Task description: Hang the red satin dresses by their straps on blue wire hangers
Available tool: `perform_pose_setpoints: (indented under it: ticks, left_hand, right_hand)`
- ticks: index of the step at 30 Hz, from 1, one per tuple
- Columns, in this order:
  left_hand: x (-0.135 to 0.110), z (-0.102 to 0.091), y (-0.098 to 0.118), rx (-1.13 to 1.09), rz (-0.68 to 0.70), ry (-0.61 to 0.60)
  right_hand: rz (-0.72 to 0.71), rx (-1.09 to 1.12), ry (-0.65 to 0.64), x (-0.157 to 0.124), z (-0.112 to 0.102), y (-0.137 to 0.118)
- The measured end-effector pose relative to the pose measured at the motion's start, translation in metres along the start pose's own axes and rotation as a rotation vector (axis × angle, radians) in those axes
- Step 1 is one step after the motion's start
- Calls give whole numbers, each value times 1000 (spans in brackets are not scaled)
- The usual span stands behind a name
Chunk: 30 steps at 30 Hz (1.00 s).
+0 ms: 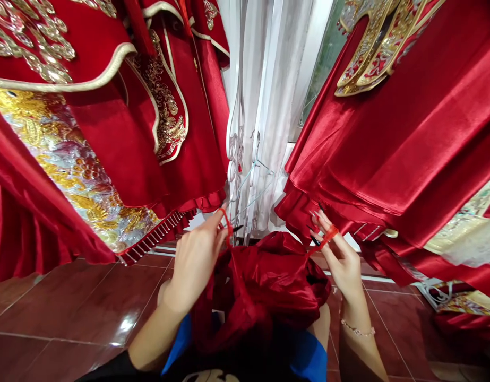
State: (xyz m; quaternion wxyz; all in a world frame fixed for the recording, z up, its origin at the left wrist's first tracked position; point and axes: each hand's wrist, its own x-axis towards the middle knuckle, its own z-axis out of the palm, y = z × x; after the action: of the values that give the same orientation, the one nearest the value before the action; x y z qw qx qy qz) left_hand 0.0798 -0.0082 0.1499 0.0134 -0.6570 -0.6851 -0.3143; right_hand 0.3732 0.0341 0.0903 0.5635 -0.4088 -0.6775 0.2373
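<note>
A bunched red satin garment (268,281) lies on my lap. My left hand (195,260) is raised above it, fingers pinched on a thin red strap (225,220) of the garment. My right hand (340,254) is on the other side, with a second red strap (328,236) looped round its fingers. Both straps run down to the garment. A clear plastic hanger (255,183) hangs just beyond and between my hands.
Red embroidered gowns hang at the left (109,132) and at the right (407,132), their hems close above my hands. White lace curtains (264,79) fall behind the hanger. The floor is glossy reddish-brown tile (69,307). A white metal stand foot (436,289) shows at the right.
</note>
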Motion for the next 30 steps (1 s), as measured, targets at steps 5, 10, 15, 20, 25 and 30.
perform_pose_setpoints:
  ticks: [5,10,15,20,25,30]
  left_hand:
    - [18,-7,-12,240,-101,-31]
    - [24,-13,-40,177,-165,32]
    - [53,-6,-55,65,-211,31]
    - [82,20,-34,-129,-84,-84]
    - [92,38,-33,-264,46,-133]
    - [116,47,-73,-466,-91,-210]
  right_hand:
    - [-7,-20,-24,-12,-13,5]
    - [-8,12,-46,-18,-16,14]
    - [-31,28,-75,-20,-11,21]
    - [-41,-6,-113,-22,-9,23]
    - [-6,-16,-143,-13,-14,18]
    - [20,34,-144,38,-19,20]
